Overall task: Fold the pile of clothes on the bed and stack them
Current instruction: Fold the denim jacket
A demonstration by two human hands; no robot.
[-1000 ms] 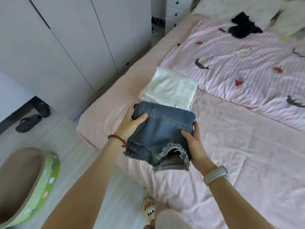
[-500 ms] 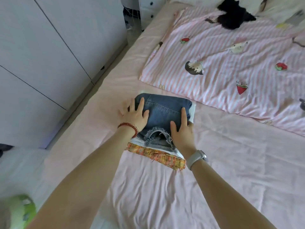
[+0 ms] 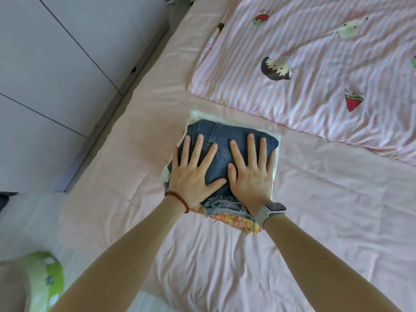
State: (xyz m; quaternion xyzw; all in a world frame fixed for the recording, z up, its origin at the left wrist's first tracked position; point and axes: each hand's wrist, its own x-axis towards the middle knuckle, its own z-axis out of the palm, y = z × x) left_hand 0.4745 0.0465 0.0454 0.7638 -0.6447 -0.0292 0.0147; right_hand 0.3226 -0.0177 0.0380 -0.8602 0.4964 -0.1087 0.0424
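Folded denim shorts [image 3: 227,140] are pressed flat by both hands on top of a small stack near the edge of the bed [image 3: 315,221]. Left hand [image 3: 193,174] and right hand [image 3: 252,176] are laid palm down, fingers straight and spread, nothing gripped. Under the shorts a white folded garment [image 3: 278,140] and an orange plaid piece [image 3: 245,226] are seen (frayed hem overlapping it). A striped pink quilt [image 3: 315,64] is spread just beyond.

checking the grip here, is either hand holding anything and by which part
Nothing is gripped: left hand and right hand press flat on the folded denim shorts.
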